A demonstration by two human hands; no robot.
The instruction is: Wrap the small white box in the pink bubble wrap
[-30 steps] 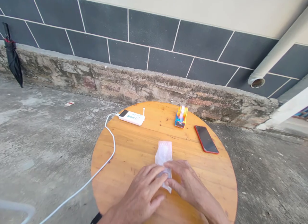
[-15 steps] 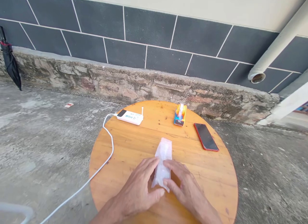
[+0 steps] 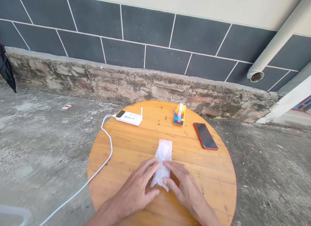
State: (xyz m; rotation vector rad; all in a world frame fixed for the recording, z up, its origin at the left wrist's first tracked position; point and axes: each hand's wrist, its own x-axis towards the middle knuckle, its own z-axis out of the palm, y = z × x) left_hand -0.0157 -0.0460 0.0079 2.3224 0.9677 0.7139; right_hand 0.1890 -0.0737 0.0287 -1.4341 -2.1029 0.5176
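Observation:
A long strip of bubble wrap (image 3: 164,151), folded or wrapped up, lies on the round wooden table (image 3: 116,174) in front of me. Whether anything is inside it I cannot tell. On its left edge rest the fingertips of my left hand (image 3: 136,187), thumb spread well away from the fingers. From the other side my right hand (image 3: 187,185) touches the wrap with its index finger and thumb, which are apart. Both hands are arched low over the near half of the wrap, and neither is closed round it.
Towards the back stand a tape dispenser (image 3: 179,114) and a white device (image 3: 129,118) with a white cable (image 3: 111,145) running off the left edge. A red-edged phone (image 3: 206,136) lies at right. Behind is a stone-based wall (image 3: 145,86) with a pipe (image 3: 269,54); an umbrella (image 3: 6,70) leans far left.
The view has shifted slightly, so the whole scene sits a little further left. My left thumb has lifted slightly away from the wrap; otherwise the hands stay over it.

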